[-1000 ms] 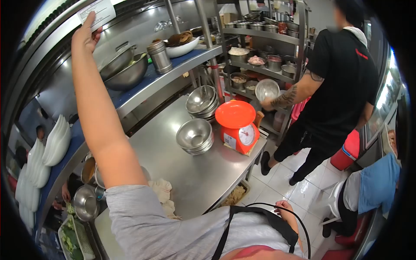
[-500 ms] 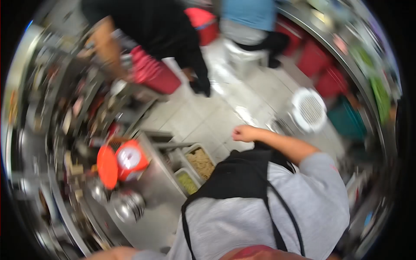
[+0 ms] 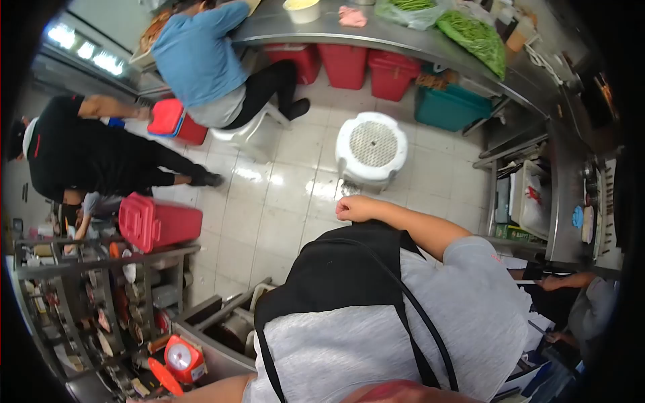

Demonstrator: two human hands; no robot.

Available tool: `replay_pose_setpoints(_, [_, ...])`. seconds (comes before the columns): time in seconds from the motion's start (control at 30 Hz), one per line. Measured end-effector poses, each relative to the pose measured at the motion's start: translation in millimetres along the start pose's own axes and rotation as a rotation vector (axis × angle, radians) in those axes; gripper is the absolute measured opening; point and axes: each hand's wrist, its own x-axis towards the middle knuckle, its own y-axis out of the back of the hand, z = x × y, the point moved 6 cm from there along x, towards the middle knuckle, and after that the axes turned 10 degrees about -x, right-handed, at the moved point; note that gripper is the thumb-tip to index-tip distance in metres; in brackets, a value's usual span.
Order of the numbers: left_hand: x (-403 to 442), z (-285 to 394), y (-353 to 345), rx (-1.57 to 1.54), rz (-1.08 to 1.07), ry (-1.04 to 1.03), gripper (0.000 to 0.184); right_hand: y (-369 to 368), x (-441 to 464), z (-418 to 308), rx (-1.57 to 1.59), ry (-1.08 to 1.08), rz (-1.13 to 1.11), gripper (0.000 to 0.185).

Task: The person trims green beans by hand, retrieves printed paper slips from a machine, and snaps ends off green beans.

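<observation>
My right hand [image 3: 355, 209] is held in front of the black apron [image 3: 336, 269], above the tiled floor. Its fingers are curled into a loose fist, and I see nothing sticking out of it. Beyond it stands a white stool [image 3: 371, 149] with a perforated seat, apart from the hand. Only part of my left arm [image 3: 225, 391] shows at the bottom edge; the hand is out of sight. Near that arm are a red kitchen scale [image 3: 183, 357] and an orange-red round lid or pan [image 3: 164, 377].
A person in black [image 3: 80, 151] is at the left; another in blue [image 3: 198, 64] sits at the steel counter [image 3: 336, 35]. Red bins [image 3: 342, 66] and a teal crate [image 3: 451, 107] stand underneath. A rack [image 3: 101, 258] is at left. Another person's arm [image 3: 571, 281] shows at right.
My view has swung to the right, so the stool, people and scale appear further left. The food trays beside the scale have left view. My right hand stays curled.
</observation>
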Motion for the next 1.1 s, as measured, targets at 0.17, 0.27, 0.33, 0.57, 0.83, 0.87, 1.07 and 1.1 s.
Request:
replay_pose_setpoints(0.17, [-167,105,-127,-0.094,-0.401,0.018,0.051,81,-42,108,0.062,-0.091,0.181,0.020])
replay_pose_setpoints(0.27, [-250,159,-209,-0.226,-0.727,0.280,0.052,128,-76,145,0.242,-0.254,0.326,0.018])
replay_pose_setpoints(0.33, [-305,212,-251,-0.356,-0.946,0.154,0.053,140,-93,171,0.326,-0.328,0.378,0.018])
replay_pose_setpoints(0.57, [-454,338,-342,-0.582,-1.437,0.004,0.050,136,-110,223,0.559,-0.421,0.431,0.016])
replay_pose_setpoints(0.83, [-600,417,-441,-0.831,-1.836,-0.277,0.048,176,-109,259,0.606,-0.613,0.662,0.016])
replay_pose_setpoints(0.87, [-610,425,-456,-0.827,-1.940,-0.270,0.048,191,-98,258,0.625,-0.642,0.670,0.017])
replay_pose_setpoints(1.07, [-648,455,-533,-0.750,-2.147,-0.292,0.050,268,-15,260,0.296,-0.518,0.830,0.023])
replay_pose_setpoints(1.1, [-654,462,-540,-0.722,-2.173,-0.297,0.050,279,-5,253,0.290,-0.533,0.855,0.022])
